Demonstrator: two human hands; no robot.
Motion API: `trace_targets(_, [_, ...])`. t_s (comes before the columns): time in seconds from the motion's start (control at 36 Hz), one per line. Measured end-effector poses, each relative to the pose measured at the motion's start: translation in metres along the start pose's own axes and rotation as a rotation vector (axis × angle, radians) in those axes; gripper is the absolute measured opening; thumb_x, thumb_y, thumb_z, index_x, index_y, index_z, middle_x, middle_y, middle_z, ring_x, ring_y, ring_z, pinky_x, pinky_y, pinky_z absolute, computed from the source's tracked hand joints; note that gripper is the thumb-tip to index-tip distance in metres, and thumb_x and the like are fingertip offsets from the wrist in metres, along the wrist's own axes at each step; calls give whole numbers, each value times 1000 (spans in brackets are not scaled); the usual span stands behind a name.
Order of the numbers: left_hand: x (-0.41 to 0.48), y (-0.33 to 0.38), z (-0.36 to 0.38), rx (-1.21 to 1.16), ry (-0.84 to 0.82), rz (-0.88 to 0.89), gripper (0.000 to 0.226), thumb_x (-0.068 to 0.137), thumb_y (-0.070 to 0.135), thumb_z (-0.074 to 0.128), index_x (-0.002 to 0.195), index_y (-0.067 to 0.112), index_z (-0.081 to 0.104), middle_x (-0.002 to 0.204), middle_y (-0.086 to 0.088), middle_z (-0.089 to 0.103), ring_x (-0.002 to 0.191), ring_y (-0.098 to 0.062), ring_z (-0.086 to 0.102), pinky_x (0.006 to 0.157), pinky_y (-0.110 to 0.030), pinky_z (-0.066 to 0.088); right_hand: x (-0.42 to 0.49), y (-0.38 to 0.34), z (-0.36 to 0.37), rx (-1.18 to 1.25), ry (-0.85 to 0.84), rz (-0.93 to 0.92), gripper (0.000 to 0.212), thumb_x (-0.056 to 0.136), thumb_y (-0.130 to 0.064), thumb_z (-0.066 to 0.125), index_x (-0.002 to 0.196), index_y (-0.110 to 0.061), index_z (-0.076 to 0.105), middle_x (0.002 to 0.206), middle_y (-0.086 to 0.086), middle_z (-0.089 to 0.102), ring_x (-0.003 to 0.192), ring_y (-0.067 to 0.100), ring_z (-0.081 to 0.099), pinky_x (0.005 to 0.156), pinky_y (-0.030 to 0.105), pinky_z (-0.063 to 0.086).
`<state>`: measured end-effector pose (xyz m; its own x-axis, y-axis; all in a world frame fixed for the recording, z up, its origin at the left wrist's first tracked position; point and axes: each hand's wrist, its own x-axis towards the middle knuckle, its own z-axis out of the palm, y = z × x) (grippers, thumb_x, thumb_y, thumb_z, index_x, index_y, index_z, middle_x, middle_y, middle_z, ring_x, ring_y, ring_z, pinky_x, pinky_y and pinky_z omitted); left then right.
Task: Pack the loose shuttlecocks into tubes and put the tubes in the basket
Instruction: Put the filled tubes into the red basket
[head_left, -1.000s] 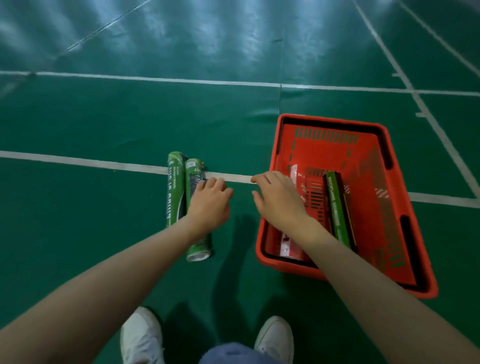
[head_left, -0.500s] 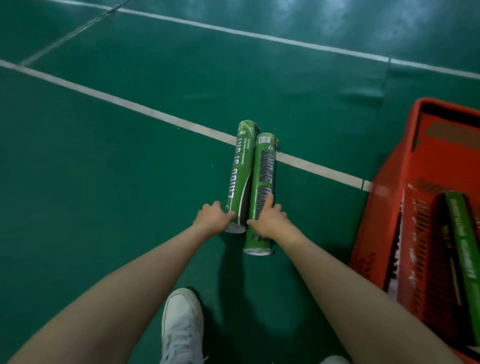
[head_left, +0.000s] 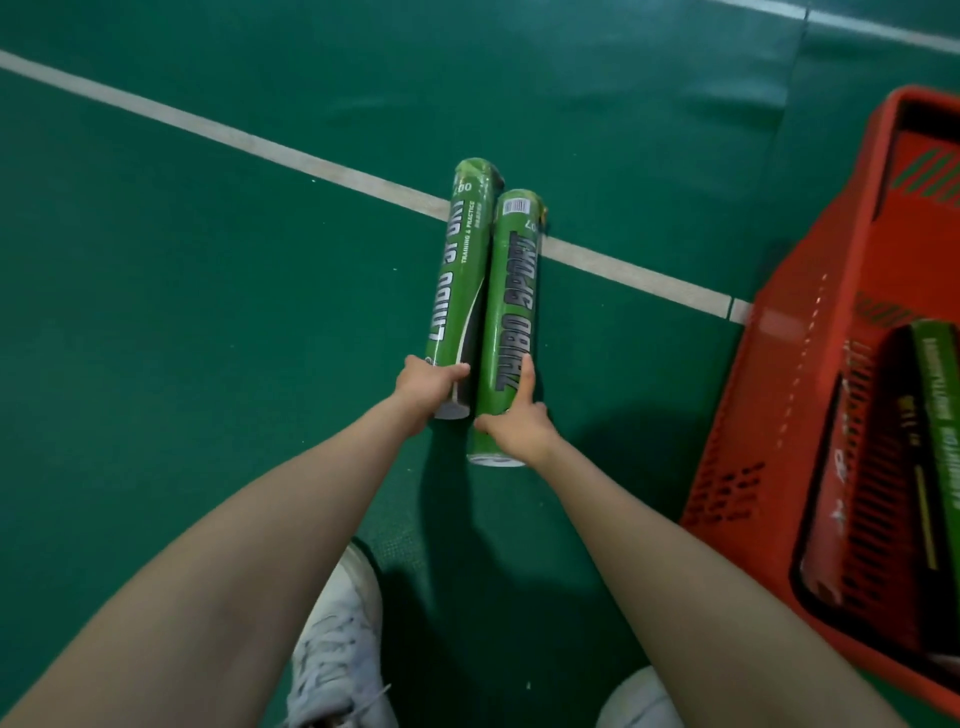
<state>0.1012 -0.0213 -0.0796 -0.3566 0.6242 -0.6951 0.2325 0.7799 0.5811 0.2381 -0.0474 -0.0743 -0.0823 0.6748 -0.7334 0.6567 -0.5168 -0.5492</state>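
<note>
Nearly done: two tubes to go

From where I stand, the green court floor (head_left: 208, 312) shows no loose shuttlecocks, so the packing looks finished to me. The orange basket (head_left: 779, 395) sits at the right and already holds at least a red tube (head_left: 831, 499) and a green tube (head_left: 937, 415). What is left, I judge, is the pair lying side by side and touching, across the white line (head_left: 260, 145): the left tube (head_left: 460, 280) and the right tube (head_left: 511, 312), both apart from the basket. The left grip (head_left: 428, 384) is curled round the near end of the left tube. The right grip (head_left: 514, 426) wraps the near end of the right one, forefinger laid along it.

The basket is cut off at the right edge, so its full count is beyond telling. Whether the two tubes are full, or are off the floor yet, I cannot tell; the grips cover part of their near caps.
</note>
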Motion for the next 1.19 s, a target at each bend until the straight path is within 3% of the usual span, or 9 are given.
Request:
trace_targets(0.17, [-22, 22, -16, -74, 58, 21, 82, 62, 55, 57, 122, 0, 48, 116, -17, 59, 95, -31, 60, 65, -31, 44, -19, -3, -15, 149, 99, -37, 95, 86, -44, 59, 149, -38, -11, 149, 13, 29, 121, 33, 47, 92, 39, 44])
trace_targets(0.25, [-42, 37, -24, -116, -33, 57, 56, 82, 51, 53, 112, 4, 51, 97, -11, 59, 79, -25, 57, 67, -34, 49, -39, -10, -32, 298, 145, -109, 85, 85, -45, 56, 150, -41, 0, 151, 9, 31, 125, 31, 44, 103, 46, 37])
trace_targets(0.39, [-83, 60, -33, -287, -72, 91, 38, 87, 46, 55, 102, 11, 55, 92, -9, 59, 77, -25, 59, 69, -40, 55, -76, -28, -65, 487, 174, -225, 77, 85, -42, 54, 149, -41, 12, 147, 0, 39, 118, 21, 49, 105, 47, 39])
trace_targets(0.56, [-143, 87, -33, -332, -245, 138, 52, 74, 61, 68, 101, 17, 61, 98, -8, 64, 88, -25, 60, 71, -35, 53, -136, -31, -100, 551, 250, -343, 87, 68, -51, 54, 146, -46, 16, 137, 0, 49, 115, 23, 56, 101, 49, 44])
trace_targets(0.67, [-182, 109, -23, -332, -279, 219, 69, 67, 54, 76, 119, 14, 56, 102, -10, 66, 79, -23, 64, 56, -32, 52, -174, -20, -130, 561, 363, -434, 81, 77, -46, 57, 147, -44, 17, 133, -5, 50, 115, 19, 54, 103, 45, 42])
trace_targets(0.83, [-247, 141, 10, -283, -404, 345, 41, 84, 44, 65, 109, 12, 62, 81, -4, 65, 67, -19, 60, 58, -28, 48, -225, 20, -179, 554, 589, -517, 73, 91, -25, 57, 149, -41, 17, 102, -31, 41, 98, 8, 55, 90, 34, 45])
trace_targets(1.03, [-298, 155, 70, -180, -473, 411, 90, 59, 58, 75, 128, 5, 49, 106, -13, 67, 76, -22, 65, 56, -31, 52, -260, 87, -222, 498, 776, -425, 74, 90, -30, 58, 148, -45, 14, 125, 1, 49, 106, 19, 51, 89, 35, 41])
trace_targets(1.08, [-306, 155, 84, -143, -481, 440, 87, 63, 57, 75, 128, 6, 45, 112, -14, 65, 84, -25, 66, 66, -37, 56, -265, 108, -228, 474, 803, -355, 75, 88, -36, 58, 146, -49, 11, 126, 2, 49, 109, 22, 52, 93, 43, 44])
trace_targets(1.19, [-312, 151, 108, 6, -478, 515, 63, 80, 48, 69, 122, 7, 46, 100, -7, 61, 79, -19, 62, 67, -32, 51, -268, 147, -233, 437, 808, -261, 77, 90, -35, 58, 149, -44, 10, 124, 4, 46, 101, 19, 48, 85, 34, 38])
